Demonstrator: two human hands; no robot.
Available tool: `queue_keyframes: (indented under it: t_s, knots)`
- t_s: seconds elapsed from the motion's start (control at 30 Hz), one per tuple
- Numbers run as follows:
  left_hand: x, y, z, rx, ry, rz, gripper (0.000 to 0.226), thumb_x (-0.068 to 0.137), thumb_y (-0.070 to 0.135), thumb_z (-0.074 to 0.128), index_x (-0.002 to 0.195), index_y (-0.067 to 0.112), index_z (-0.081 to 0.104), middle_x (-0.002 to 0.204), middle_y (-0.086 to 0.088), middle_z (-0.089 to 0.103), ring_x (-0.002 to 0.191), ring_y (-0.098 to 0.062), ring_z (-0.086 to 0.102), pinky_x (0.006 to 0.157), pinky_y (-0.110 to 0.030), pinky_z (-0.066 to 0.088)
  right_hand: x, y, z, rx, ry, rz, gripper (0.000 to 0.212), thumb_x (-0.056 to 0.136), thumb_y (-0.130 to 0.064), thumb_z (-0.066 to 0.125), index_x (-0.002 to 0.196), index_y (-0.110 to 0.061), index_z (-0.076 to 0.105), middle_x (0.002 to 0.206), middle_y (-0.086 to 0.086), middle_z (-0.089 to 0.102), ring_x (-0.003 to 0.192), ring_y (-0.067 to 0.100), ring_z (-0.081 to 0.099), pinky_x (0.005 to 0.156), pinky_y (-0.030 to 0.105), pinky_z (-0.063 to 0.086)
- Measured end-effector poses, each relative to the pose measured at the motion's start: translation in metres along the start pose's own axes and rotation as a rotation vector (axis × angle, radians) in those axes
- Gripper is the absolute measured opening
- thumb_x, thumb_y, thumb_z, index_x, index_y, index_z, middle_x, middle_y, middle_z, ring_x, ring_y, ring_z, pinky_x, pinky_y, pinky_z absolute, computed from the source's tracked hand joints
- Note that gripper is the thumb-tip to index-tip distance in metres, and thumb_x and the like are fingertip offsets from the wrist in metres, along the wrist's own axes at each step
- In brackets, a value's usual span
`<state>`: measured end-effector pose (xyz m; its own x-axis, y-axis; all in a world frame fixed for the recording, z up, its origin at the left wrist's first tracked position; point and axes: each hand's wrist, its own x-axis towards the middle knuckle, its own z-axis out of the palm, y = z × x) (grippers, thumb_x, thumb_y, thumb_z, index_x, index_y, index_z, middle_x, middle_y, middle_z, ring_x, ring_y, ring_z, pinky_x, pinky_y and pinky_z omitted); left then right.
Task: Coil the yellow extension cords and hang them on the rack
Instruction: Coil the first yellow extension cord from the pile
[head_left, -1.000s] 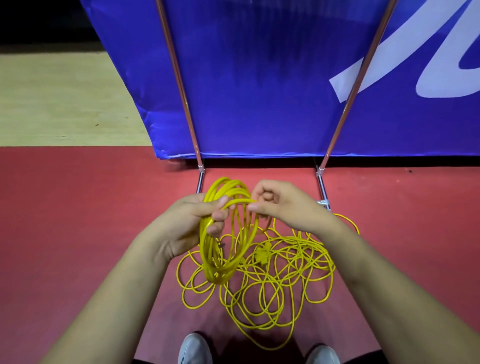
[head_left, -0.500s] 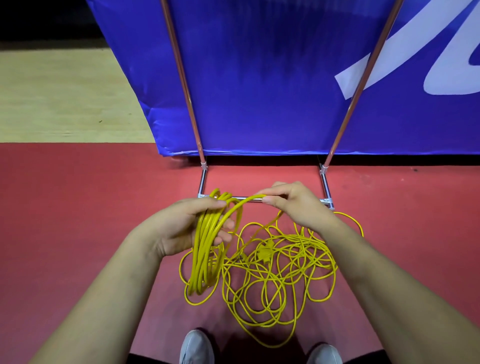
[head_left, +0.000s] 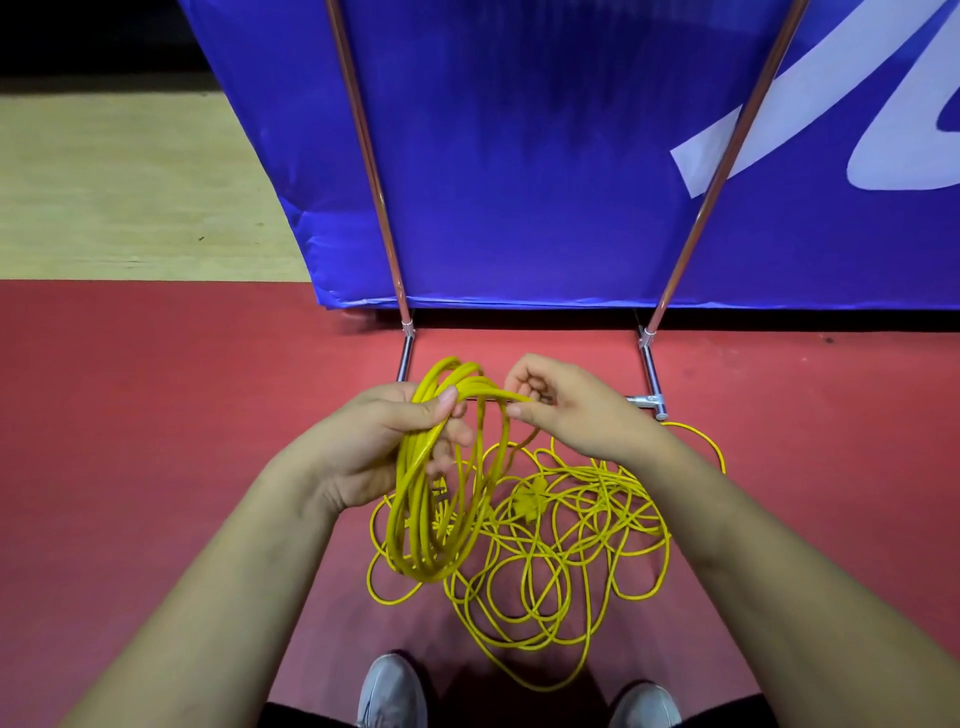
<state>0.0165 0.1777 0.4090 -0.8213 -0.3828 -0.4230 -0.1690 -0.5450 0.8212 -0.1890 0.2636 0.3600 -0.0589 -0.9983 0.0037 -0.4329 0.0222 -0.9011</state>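
My left hand (head_left: 384, 441) grips the top of a hanging coil of yellow extension cord (head_left: 431, 514), several loops thick. Just to its right, my right hand (head_left: 566, 410) pinches one strand of the same cord and holds it against the top of the coil. The loose remainder of the yellow cord (head_left: 561, 551) lies tangled on the red floor below my hands, with a yellow plug (head_left: 530, 501) in its middle. The metal rack (head_left: 647, 358) stands right behind my hands; its two copper-coloured poles rise out of view and only its base shows.
A blue banner (head_left: 519, 156) with white lettering hangs behind the rack poles. The red floor (head_left: 156, 441) gives way to pale wooden flooring (head_left: 130, 197) at the back left. My two grey shoes (head_left: 392, 691) stand at the bottom edge, close to the tangle.
My right hand drew a strand out to the right, then brought it back to the coil as a new loop. The coil in my left hand swung and grew slightly.
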Motion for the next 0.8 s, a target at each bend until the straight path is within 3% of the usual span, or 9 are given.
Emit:
queue_keyframes:
  t_s: [0.1,0.23,0.37,0.43,0.5,0.57,0.63,0.7,0.8]
  knots:
    - [-0.002,0.004,-0.004,-0.105,-0.051,0.057,0.013,0.088,0.020,0.051,0.087,0.007,0.050,0.053,0.006,0.044,0.034,-0.004,0.037,0.038,-0.016,0.032,-0.001,0.035,-0.003,-0.148,-0.021,0.091,0.013,0.091,-0.017,0.066,0.080,-0.019,0.058,0.070,-0.008,0.046,0.060,0.000,0.040,0.061,0.018,0.034]
    - [-0.006,0.007,-0.011,-0.160,-0.150,0.115,0.021,0.083,0.022,0.064,0.089,0.007,0.052,0.053,0.008,0.042,0.035,-0.001,0.037,0.040,-0.017,0.031,-0.004,0.078,0.011,-0.105,-0.096,0.188,0.009,0.093,-0.023,0.063,0.089,-0.015,0.063,0.085,-0.009,0.059,0.075,-0.004,0.050,0.074,0.018,0.040]
    - [-0.006,0.010,-0.011,-0.204,-0.092,0.142,0.014,0.091,0.021,0.047,0.086,0.009,0.048,0.051,0.010,0.040,0.034,-0.001,0.036,0.040,-0.016,0.030,-0.010,0.092,0.032,-0.012,-0.141,0.277,0.015,0.095,-0.016,0.060,0.088,-0.003,0.059,0.064,-0.012,0.048,0.055,-0.005,0.042,0.059,0.014,0.033]
    - [-0.008,0.012,-0.014,-0.220,-0.095,0.161,0.017,0.085,0.025,0.060,0.085,0.010,0.052,0.053,0.008,0.043,0.041,-0.006,0.046,0.043,-0.018,0.038,-0.008,0.089,0.028,0.052,-0.074,0.302,0.017,0.096,-0.014,0.058,0.081,-0.006,0.059,0.053,-0.014,0.050,0.049,-0.005,0.043,0.057,0.016,0.034]
    - [-0.010,0.016,-0.015,-0.216,-0.015,0.175,0.019,0.073,0.025,0.072,0.078,0.011,0.060,0.059,0.003,0.053,0.058,-0.017,0.064,0.049,-0.025,0.051,-0.002,0.080,0.017,0.203,0.116,0.303,0.018,0.098,-0.015,0.055,0.085,-0.006,0.063,0.058,-0.006,0.055,0.054,0.007,0.055,0.064,0.027,0.043]
    - [-0.012,0.018,-0.015,-0.226,0.132,0.201,0.014,0.076,0.025,0.064,0.074,0.011,0.062,0.071,-0.006,0.067,0.077,-0.028,0.072,0.054,-0.030,0.057,0.005,0.057,0.003,0.324,0.354,0.267,0.015,0.098,-0.015,0.054,0.092,-0.003,0.060,0.058,0.004,0.049,0.049,0.016,0.053,0.059,0.031,0.046]
    - [-0.009,0.021,-0.016,-0.239,0.223,0.263,0.015,0.084,0.024,0.053,0.078,0.010,0.057,0.089,-0.013,0.073,0.088,-0.030,0.072,0.060,-0.031,0.059,0.012,0.025,-0.010,0.360,0.475,0.218,0.010,0.097,-0.016,0.056,0.090,-0.009,0.057,0.053,0.001,0.040,0.042,0.013,0.038,0.046,0.024,0.035]
    - [-0.003,0.022,-0.017,-0.218,0.260,0.293,0.015,0.088,0.024,0.049,0.081,0.011,0.054,0.098,-0.015,0.073,0.089,-0.029,0.072,0.061,-0.029,0.059,0.019,-0.008,-0.018,0.310,0.492,0.185,0.013,0.093,-0.016,0.060,0.080,-0.014,0.060,0.048,-0.006,0.037,0.041,0.010,0.030,0.044,0.021,0.027]
    - [0.001,0.020,-0.016,-0.127,0.375,0.310,0.014,0.095,0.021,0.048,0.087,0.012,0.055,0.081,-0.006,0.074,0.066,-0.021,0.071,0.052,-0.026,0.055,0.026,-0.065,-0.036,0.071,0.505,0.092,0.013,0.086,-0.019,0.066,0.076,-0.012,0.069,0.042,-0.013,0.043,0.042,0.004,0.034,0.048,0.023,0.028]
